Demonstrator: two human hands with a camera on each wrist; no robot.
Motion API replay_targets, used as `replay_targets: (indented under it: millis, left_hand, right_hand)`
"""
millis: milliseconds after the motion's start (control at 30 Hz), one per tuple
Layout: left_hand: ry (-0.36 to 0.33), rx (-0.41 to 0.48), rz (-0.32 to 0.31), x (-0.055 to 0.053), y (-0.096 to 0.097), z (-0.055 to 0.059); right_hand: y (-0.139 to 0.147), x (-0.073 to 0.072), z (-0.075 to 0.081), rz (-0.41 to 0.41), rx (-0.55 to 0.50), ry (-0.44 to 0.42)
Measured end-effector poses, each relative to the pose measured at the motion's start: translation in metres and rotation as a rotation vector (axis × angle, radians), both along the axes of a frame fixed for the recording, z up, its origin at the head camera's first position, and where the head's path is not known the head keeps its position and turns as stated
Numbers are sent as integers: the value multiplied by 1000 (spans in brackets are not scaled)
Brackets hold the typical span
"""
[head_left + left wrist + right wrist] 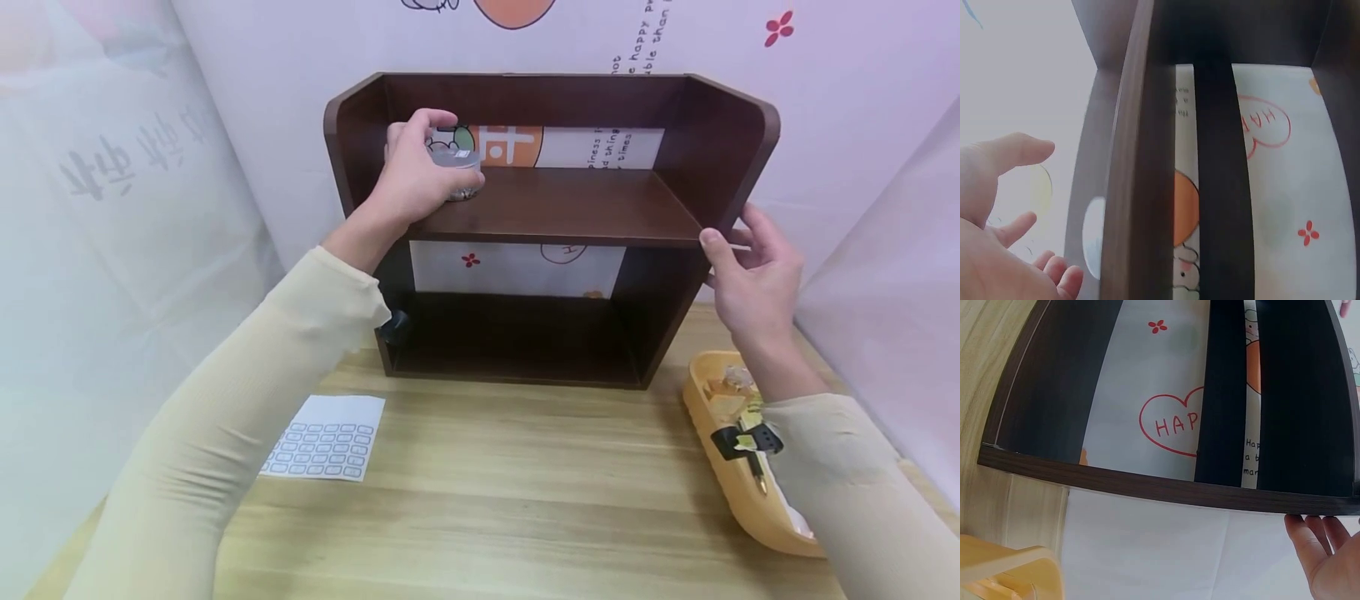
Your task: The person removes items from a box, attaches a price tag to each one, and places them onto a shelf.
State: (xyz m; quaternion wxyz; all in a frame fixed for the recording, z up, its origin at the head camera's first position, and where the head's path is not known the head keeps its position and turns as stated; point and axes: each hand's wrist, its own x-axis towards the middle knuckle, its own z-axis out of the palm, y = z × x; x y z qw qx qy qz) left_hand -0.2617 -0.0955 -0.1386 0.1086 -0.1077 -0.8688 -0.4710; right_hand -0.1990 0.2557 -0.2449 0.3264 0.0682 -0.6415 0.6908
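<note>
A small clear round container with a grey lid stands at the left of the upper shelf of a dark brown wooden shelf unit. My left hand is around it, thumb in front and index finger stretched above the lid. In the left wrist view this hand shows thumb and fingers spread well apart. My right hand touches the unit's right side panel, its thumb at the front edge and its fingers along the outer face. The right wrist view has the fingertips against the panel's edge.
A yellow basket with a pen and small packets stands at the right, partly under my right forearm. A printed label sheet lies on the wooden table at the left. A patterned white backdrop hangs behind the unit.
</note>
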Motion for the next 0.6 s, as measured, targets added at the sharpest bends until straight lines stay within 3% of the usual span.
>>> replay_targets:
  millis: [300, 600]
  left_hand:
    - [182, 107, -155, 46, 4, -19]
    - [316, 178, -290, 94, 5, -62]
  right_hand:
    - [5, 2, -2, -16, 38, -37]
    - [20, 16, 3, 119, 36, -83]
